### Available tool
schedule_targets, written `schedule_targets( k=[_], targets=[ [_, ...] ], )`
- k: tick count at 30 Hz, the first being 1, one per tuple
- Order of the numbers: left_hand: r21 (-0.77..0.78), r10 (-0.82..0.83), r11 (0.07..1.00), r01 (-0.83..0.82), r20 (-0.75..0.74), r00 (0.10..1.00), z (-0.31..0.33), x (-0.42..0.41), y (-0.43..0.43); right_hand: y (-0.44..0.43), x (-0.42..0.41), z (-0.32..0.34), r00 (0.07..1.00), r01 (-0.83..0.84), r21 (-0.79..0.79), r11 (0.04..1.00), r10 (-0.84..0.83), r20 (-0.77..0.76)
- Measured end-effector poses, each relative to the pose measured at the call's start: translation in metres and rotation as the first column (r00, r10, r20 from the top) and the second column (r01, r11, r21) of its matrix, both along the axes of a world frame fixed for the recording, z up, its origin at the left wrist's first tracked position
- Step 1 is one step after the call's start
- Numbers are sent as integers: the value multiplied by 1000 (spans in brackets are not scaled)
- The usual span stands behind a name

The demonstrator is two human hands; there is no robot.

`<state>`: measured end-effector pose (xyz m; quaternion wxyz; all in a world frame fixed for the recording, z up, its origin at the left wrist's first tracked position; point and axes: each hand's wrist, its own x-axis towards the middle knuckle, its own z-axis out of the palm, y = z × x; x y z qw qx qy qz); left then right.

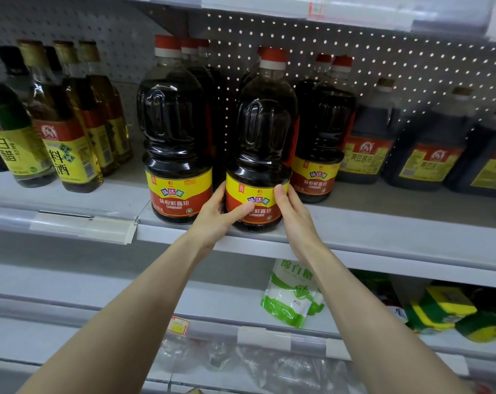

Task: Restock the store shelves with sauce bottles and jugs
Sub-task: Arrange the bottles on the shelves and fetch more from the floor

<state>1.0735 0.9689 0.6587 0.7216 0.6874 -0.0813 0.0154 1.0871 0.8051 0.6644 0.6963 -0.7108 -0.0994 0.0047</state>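
Note:
A large dark soy sauce jug (pixel 262 132) with a red cap and a yellow-red label stands at the front edge of the grey shelf (pixel 383 237). My left hand (pixel 218 216) grips its base from the left, thumb across the label. My right hand (pixel 290 207) holds the base from the right, thumb on the label. A matching jug (pixel 175 132) stands just to its left, with more of the same behind it. Another matching jug (pixel 323 137) stands to the right, set further back.
Yellow-labelled cooking wine and vinegar bottles (pixel 67 137) fill the shelf's left end. Squat dark soy jugs (pixel 428 143) fill the right end. On the shelf below lie a green-white sugar bag (pixel 292 297) and green-yellow packets (pixel 446 311). A pegboard back panel (pixel 383 52) closes the rear.

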Motion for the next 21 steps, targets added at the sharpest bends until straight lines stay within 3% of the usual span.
schedule_targets(
  k=[21],
  targets=[
    [58,65,996,-66,29,997,-1,-1,-3,1,0,3,1000,-7,2,1000,6,9]
  ],
)
